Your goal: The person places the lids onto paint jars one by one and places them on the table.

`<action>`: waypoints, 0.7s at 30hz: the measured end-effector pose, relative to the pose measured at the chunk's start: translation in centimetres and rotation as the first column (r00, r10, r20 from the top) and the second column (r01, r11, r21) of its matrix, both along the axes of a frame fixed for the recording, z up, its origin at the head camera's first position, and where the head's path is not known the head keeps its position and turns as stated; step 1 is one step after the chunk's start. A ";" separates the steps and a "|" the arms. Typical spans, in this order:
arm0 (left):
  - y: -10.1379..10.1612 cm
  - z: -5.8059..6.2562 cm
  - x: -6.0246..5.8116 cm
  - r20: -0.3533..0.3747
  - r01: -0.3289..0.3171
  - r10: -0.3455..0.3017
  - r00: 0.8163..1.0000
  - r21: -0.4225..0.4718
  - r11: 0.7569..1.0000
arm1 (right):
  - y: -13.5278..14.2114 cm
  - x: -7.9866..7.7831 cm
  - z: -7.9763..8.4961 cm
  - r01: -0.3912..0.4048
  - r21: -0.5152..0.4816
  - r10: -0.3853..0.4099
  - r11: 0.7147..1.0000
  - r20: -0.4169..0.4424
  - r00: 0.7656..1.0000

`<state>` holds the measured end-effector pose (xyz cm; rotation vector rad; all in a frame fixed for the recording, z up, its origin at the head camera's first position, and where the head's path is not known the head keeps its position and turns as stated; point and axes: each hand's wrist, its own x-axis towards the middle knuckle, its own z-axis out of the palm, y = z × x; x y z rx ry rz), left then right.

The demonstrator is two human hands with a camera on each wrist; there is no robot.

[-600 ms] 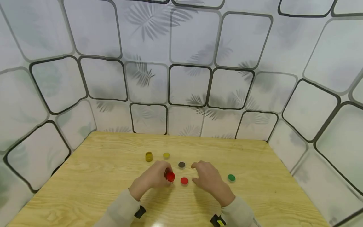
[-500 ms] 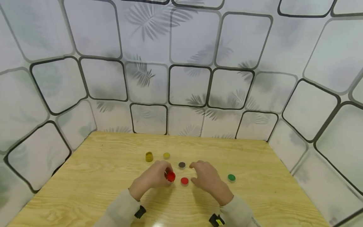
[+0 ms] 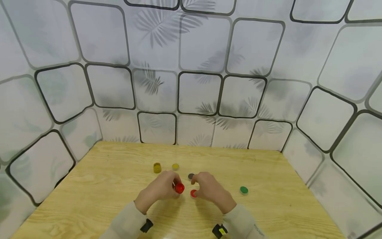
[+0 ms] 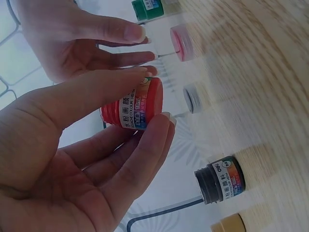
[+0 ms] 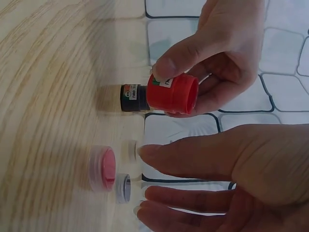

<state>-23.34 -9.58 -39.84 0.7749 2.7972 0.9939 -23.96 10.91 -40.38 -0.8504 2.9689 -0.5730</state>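
My left hand [image 3: 161, 186] pinches a small red paint jar [image 4: 133, 104] between thumb and fingers, off the table. The jar is uncapped and tilted, its mouth [image 5: 192, 95] turned toward my right hand. My right hand [image 3: 210, 189] hovers over a red lid [image 5: 102, 168] on the table, thumb and fingers spread apart and nothing between them. In the head view its thumb overlaps part of the red lid [image 3: 193, 193]. A dark lid [image 5: 123, 188] lies just beyond. A black paint jar [image 4: 220, 180] stands uncapped behind my left hand, hidden in the head view.
Farther back on the wooden table [image 3: 125, 205] are a yellow-brown jar [image 3: 157, 168] and a yellow lid [image 3: 175, 166]. A green-topped item [image 3: 243, 190] stands to the right; the left wrist view shows a green jar [image 4: 148, 8]. A patterned wall covering [image 3: 197, 129] borders the table.
My right hand has moved left and now hovers over the red lid, partly covering the dark lid too. My left hand stays nearly in place with the red jar.
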 end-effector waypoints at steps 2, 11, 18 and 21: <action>-0.1 0.0 0.0 -0.008 -0.001 0.001 1.000 -0.002 1.000 | -0.3 -0.1 -0.2 0.004 0.020 -0.004 1.000 0.012 1.000; 0.3 -0.2 -0.1 -0.033 0.023 -0.023 0.999 -0.005 1.000 | -0.7 0.0 -1.0 -0.025 0.096 0.028 0.995 -0.028 0.999; 0.4 -0.4 0.0 -0.027 0.030 -0.030 0.999 0.001 1.000 | -0.8 -0.3 -1.6 -0.030 0.132 0.031 0.991 -0.006 0.999; 0.4 -0.4 0.0 -0.036 0.022 -0.022 0.999 -0.012 1.000 | -0.9 -0.3 -1.8 -0.034 0.132 0.030 0.991 0.028 0.999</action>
